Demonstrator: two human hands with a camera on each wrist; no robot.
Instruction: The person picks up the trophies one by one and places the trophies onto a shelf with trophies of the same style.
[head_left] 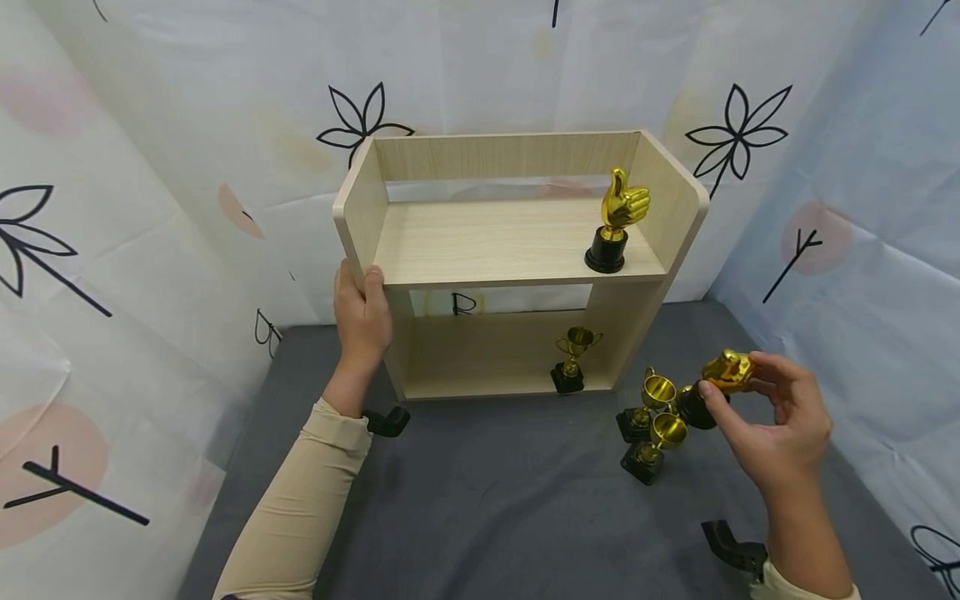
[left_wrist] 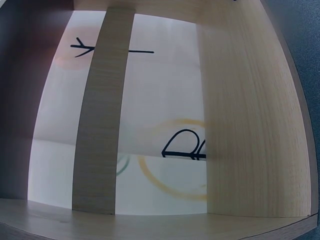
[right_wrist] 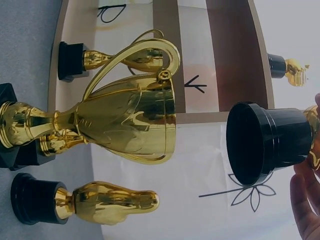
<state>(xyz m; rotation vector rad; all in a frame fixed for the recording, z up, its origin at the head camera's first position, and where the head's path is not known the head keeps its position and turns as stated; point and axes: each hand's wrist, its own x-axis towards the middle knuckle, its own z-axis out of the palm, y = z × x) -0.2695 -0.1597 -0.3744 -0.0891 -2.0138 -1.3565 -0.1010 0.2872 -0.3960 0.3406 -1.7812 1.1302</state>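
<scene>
My right hand (head_left: 783,408) holds a gold thumbs-up trophy (head_left: 727,370) by its gold part, between thumb and fingers. Its round black base (right_wrist: 270,142) hangs clear of the table in the right wrist view. Just left of it stand two gold cup trophies (head_left: 667,430) on black bases. Another thumbs-up trophy (right_wrist: 115,202) stands beside them, mostly hidden in the head view. My left hand (head_left: 362,312) grips the left side panel of a two-tier wooden shelf (head_left: 480,242), thumb on the front edge. The left wrist view shows the shelf's inside without that hand.
On the upper tier, at the right, stands a thumbs-up trophy (head_left: 617,218). A cup trophy (head_left: 573,358) stands at the right of the lower tier. The shelf rests on a dark grey table (head_left: 480,492), with patterned white cloth (head_left: 517,75) behind and at the sides.
</scene>
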